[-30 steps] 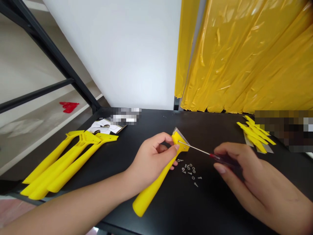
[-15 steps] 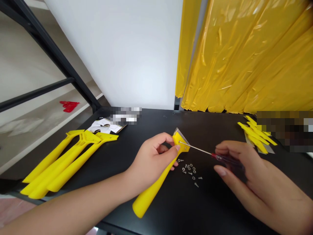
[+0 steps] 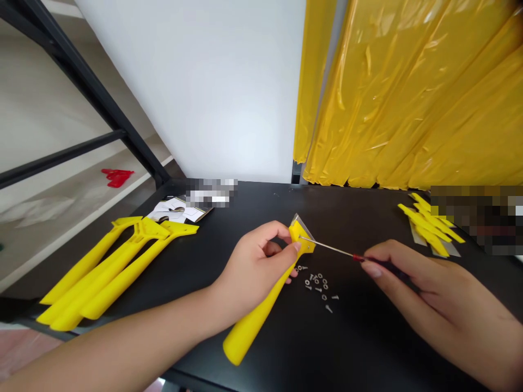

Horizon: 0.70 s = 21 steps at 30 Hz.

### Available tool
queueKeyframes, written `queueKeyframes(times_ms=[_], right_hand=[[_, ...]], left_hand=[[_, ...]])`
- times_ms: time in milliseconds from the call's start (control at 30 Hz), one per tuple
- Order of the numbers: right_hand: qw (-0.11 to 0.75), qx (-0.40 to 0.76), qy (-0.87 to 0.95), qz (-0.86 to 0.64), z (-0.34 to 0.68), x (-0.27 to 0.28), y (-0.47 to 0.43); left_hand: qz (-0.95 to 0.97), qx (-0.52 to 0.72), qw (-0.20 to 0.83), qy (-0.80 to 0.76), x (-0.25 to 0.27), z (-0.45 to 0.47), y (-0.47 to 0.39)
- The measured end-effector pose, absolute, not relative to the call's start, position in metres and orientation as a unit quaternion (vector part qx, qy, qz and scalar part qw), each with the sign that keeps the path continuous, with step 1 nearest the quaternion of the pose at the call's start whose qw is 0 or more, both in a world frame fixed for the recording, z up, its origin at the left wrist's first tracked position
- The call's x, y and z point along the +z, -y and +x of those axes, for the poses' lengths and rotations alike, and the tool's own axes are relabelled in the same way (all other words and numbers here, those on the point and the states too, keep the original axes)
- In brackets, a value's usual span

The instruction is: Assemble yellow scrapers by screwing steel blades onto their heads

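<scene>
My left hand [image 3: 261, 267] is closed around the neck of a yellow scraper [image 3: 255, 326], whose long handle slants down toward the table's front edge. A clear blade strip [image 3: 303, 227] sticks out along the scraper's head. In my right hand [image 3: 429, 299] is a screwdriver [image 3: 333, 250], pinched by its dark red handle, mostly hidden by the fingers. Its thin shaft runs left and the tip meets a hole or screw in the scraper's head; which one I cannot tell. Small loose screws and nuts [image 3: 316, 281] lie on the table just below the head.
Several yellow scraper handles [image 3: 118, 272] lie at the left of the black table [image 3: 359, 337]. Behind them are printed cards [image 3: 175, 209]. Yellow strips with clear blades [image 3: 433, 226] are piled at the right. A red item [image 3: 117, 177] rests on the left shelf.
My right thumb and fingers have closed in on the screwdriver's handle, which they held more loosely before. The scraper and my left hand stay almost where they were.
</scene>
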State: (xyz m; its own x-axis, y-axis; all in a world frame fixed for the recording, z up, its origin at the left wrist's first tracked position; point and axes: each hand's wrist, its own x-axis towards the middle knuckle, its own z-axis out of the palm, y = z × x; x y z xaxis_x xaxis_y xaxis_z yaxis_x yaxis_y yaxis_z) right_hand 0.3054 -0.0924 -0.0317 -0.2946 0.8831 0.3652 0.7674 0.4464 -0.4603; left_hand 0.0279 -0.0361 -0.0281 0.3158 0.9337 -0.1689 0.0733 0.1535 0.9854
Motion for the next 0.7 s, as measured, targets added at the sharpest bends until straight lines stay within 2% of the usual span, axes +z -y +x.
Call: queueKeyframes(times_ms=[167, 300, 400, 500, 600, 700], right_hand=[[0.268, 0.008, 0.836, -0.478, 0.302, -0.037, 0.09], [0.258, 0.031, 0.838, -0.48, 0.297, -0.033, 0.095], [0.291, 0.173, 0.784, -0.52, 0.294, -0.026, 0.099], [0.308, 0.405, 0.663, -0.548, 0.293, -0.024, 0.098], [0.317, 0.643, 0.493, -0.493, 0.293, -0.028, 0.096], [0.327, 0.764, 0.381, -0.405, 0.291, -0.033, 0.094]], left_hand=[[0.557, 0.361, 0.584, -0.467, -0.028, 0.027, 0.038], [0.662, 0.382, 0.478, -0.433, -0.028, 0.023, 0.041], [0.733, 0.388, 0.382, -0.407, -0.025, 0.019, 0.043], [0.777, 0.383, 0.319, -0.385, -0.021, 0.016, 0.046], [0.795, 0.384, 0.283, -0.375, -0.017, 0.015, 0.047], [0.797, 0.39, 0.271, -0.373, -0.016, 0.015, 0.048]])
